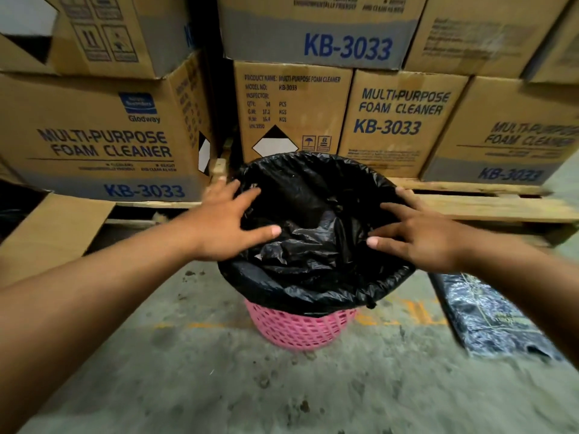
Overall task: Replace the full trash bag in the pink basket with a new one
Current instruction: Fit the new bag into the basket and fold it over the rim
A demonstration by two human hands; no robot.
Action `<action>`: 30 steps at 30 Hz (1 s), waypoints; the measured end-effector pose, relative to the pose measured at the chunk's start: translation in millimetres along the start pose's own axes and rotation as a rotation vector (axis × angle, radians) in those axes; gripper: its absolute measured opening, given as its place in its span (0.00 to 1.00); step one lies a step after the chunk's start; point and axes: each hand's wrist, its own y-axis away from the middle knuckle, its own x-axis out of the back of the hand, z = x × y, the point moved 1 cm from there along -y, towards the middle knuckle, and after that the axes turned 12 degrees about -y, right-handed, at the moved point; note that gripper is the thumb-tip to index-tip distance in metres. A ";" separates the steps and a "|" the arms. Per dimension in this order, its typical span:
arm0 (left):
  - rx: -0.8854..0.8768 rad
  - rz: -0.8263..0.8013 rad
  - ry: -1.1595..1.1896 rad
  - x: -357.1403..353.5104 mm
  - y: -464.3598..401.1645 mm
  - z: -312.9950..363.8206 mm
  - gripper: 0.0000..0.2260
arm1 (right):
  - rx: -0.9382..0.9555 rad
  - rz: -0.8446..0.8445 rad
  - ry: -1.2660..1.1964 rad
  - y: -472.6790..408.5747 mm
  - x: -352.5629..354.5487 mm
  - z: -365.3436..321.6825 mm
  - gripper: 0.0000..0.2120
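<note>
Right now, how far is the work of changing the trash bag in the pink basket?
Done, as it looks: a black bag lines the pink basket, its edge folded over the rim. In hand: the left hand and right hand, fingers spread, rest at the bag's mouth. Whether it is the full or the new bag cannot be told. A dark packet lies on the floor beside.

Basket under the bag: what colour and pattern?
Pink basket with a lattice of small holes; head view.

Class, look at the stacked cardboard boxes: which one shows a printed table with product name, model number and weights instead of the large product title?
The narrow box directly behind the bag-lined pink basket. Its face lists product name, model, quantity and weights above a diamond label; its neighbours carry the big "MULTI-PURPOSE FOAM CLEANER" title.
</note>
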 end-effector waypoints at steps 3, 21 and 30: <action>0.015 0.132 0.112 -11.0 3.5 -2.7 0.41 | 0.010 0.166 -0.239 3.1 -18.1 8.0 0.44; 0.294 0.326 0.680 -26.0 22.6 4.3 0.33 | -0.172 0.338 -0.848 26.4 -34.5 -21.6 0.38; -0.058 0.304 0.010 -43.7 56.8 16.7 0.40 | -0.075 0.304 -0.519 33.0 -58.1 -7.2 0.36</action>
